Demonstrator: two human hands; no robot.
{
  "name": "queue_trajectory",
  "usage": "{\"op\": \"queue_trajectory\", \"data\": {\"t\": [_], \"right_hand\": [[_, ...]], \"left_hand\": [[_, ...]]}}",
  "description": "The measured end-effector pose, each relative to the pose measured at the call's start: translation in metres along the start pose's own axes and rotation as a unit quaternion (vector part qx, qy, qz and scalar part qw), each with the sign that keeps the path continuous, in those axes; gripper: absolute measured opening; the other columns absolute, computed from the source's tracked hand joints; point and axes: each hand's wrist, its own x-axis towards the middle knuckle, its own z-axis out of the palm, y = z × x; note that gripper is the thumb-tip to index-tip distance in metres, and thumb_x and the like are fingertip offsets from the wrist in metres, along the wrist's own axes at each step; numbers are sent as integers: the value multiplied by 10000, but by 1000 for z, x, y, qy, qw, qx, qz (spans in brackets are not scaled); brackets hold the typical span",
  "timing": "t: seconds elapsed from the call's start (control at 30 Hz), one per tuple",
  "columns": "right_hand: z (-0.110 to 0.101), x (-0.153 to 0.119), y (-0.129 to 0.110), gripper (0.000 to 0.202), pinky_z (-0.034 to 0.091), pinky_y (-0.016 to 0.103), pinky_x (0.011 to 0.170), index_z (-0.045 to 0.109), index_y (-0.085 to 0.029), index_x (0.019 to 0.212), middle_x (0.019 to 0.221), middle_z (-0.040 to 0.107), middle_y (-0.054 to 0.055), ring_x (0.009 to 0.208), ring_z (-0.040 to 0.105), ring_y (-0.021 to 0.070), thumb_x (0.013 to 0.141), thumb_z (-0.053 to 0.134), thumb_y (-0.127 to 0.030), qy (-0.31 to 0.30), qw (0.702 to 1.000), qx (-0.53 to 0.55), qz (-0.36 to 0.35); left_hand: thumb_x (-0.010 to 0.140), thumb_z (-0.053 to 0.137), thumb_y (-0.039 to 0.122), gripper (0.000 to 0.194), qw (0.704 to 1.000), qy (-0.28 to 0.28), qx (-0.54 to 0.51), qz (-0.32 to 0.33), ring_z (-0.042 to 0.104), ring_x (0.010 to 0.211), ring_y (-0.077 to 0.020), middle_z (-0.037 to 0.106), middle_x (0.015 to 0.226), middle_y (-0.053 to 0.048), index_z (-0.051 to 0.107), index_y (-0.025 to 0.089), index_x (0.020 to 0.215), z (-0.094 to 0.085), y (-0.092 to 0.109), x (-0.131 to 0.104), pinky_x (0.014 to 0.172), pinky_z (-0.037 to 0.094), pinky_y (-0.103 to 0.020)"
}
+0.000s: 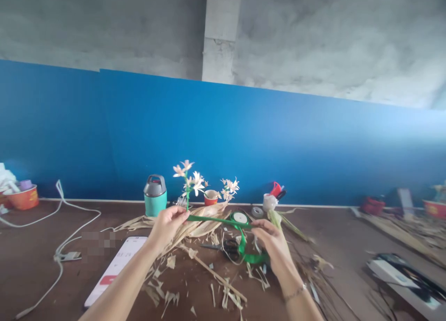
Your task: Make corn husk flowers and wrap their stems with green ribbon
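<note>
My left hand (pixel 171 224) pinches the green stem of an upright spray of pale artificial flowers (pixel 193 178). From that stem a green ribbon (pixel 219 219) stretches tight across to my right hand (pixel 271 239), whose fingers are closed on it. The ribbon's loose length hangs below the right hand and curls on the table. Just behind the ribbon lies a ribbon spool (pixel 240 217) with a white centre. Scissors (pixel 223 249) rest on the table beneath the stretched ribbon, partly covered by scraps. Dried husks (pixel 205 226) lie behind my left hand.
Husk scraps (pixel 223 288) litter the table. A phone (pixel 116 270) and white cable (pixel 62 237) lie left. Behind stand a teal container (pixel 155 198), a red cup (pixel 211 198) near more flowers (pixel 230 187), and a white pen holder (pixel 270 202). A power strip (pixel 400 277) is right.
</note>
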Motion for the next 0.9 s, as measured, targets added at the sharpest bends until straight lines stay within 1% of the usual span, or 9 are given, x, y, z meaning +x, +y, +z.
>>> {"op": "queue_trajectory", "data": {"t": [0.13, 0.33, 0.4, 0.47, 0.53, 0.6, 0.63, 0.73, 0.9], "right_hand": [[-7, 22, -6, 99, 193, 225, 394, 651, -155, 655, 439, 488, -65, 379, 318, 71, 563, 625, -178, 32, 996, -75, -20], [-7, 45, 1, 72, 306, 266, 481, 668, -168, 558, 425, 471, -39, 467, 431, 142, 530, 610, -136, 39, 981, -181, -53], [-7, 38, 2, 205, 386, 316, 625, 695, -184, 643, 647, 612, 21, 688, 539, 220, 481, 622, -81, 54, 972, -209, -97], [-3, 24, 5, 373, 375, 367, 826, 705, -230, 822, 975, 640, 47, 972, 514, 267, 510, 602, -53, 57, 956, -228, -174], [5, 7, 11, 304, 363, 396, 894, 694, -220, 828, 957, 645, 69, 975, 529, 260, 616, 554, -55, -25, 894, -290, -340], [14, -5, 22, 326, 416, 344, 835, 694, -229, 825, 852, 667, 50, 876, 570, 218, 692, 478, -24, -187, 833, -354, -382], [19, -9, 28, 376, 432, 320, 819, 692, -224, 882, 925, 670, 56, 907, 573, 212, 687, 458, -4, -254, 804, -395, -366], [30, -7, 45, 391, 423, 344, 884, 665, -170, 1016, 1101, 631, 101, 1023, 540, 253, 667, 535, -51, -303, 740, -523, -294], [22, -10, 48, 240, 433, 346, 858, 706, -105, 807, 961, 677, 162, 965, 591, 277, 713, 493, -44, -301, 724, -567, -254]], "left_hand": [[629, 719, 439, 283, 998, -45, -12, -38, 566, 550, -165, 621, 532, 5, 674, 160, 651, 6, -8, -11, 568, 405, -255], [627, 723, 402, 261, 991, -35, -54, -116, 626, 582, -180, 658, 590, -18, 680, 154, 696, 6, -29, -22, 606, 434, -274], [634, 721, 397, 260, 987, -26, -61, -147, 642, 587, -185, 682, 627, -37, 692, 155, 726, 5, -36, -27, 566, 421, -261], [637, 724, 400, 259, 982, -16, -69, -174, 654, 605, -192, 690, 631, -44, 691, 159, 725, 4, -42, -32, 550, 411, -252], [608, 752, 385, 254, 971, 6, -112, -210, 660, 631, -189, 699, 658, -41, 684, 163, 711, 5, -46, -37, 559, 404, -243], [586, 773, 374, 266, 963, 26, -142, -228, 661, 652, -186, 702, 670, -31, 678, 164, 720, 7, -49, -41, 576, 400, -239], [583, 778, 375, 276, 961, 31, -148, -230, 660, 658, -186, 699, 664, -24, 675, 163, 728, 7, -49, -42, 582, 397, -238], [565, 790, 387, 307, 960, 33, -148, -237, 655, 660, -184, 677, 617, -5, 668, 158, 729, 7, -51, -43, 587, 385, -234], [516, 812, 374, 330, 957, 44, -148, -246, 660, 674, -189, 678, 624, -7, 662, 154, 710, 5, -54, -40, 596, 381, -236]]}}
